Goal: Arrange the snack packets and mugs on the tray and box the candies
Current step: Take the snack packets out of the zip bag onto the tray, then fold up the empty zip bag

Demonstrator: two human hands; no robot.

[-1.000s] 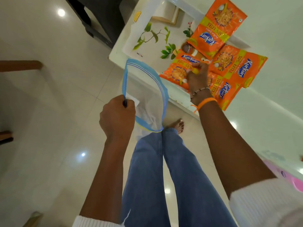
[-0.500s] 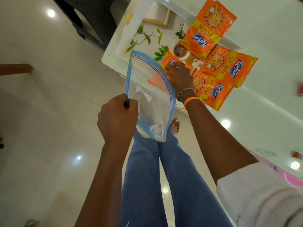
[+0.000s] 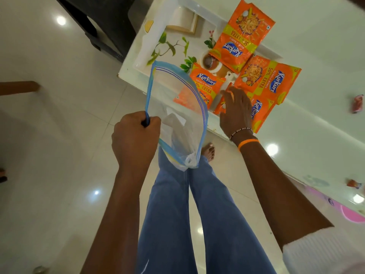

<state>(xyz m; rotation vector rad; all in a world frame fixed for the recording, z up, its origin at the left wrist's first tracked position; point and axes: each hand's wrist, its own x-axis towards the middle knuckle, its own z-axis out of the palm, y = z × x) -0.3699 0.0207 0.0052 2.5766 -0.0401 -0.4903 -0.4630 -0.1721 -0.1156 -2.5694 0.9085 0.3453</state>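
My left hand (image 3: pixel 136 139) is shut on the blue zip rim of a clear plastic bag (image 3: pixel 177 119), held open above my legs in front of the table edge. Fingers apart, my right hand (image 3: pixel 235 109) rests on the lowest of several orange snack packets (image 3: pixel 258 113) at the tray's near edge. Other orange packets lie on the white leaf-printed tray (image 3: pixel 173 56): one at the top (image 3: pixel 244 36), one at the right (image 3: pixel 270 80), one at the left (image 3: pixel 205 86) partly behind the bag. Two small red candies (image 3: pixel 357 103) (image 3: pixel 353 183) lie on the table to the right.
The tray sits at the corner of a glossy white table (image 3: pixel 316 135). A pink object (image 3: pixel 353 214) shows at the table's lower right. A dark chair (image 3: pixel 102 22) stands beyond the tray. Shiny tiled floor (image 3: pixel 59 175) lies left and below.
My right hand went from the packets to the bag's mouth, then returned right onto the lowest packet. The left hand kept holding the bag.
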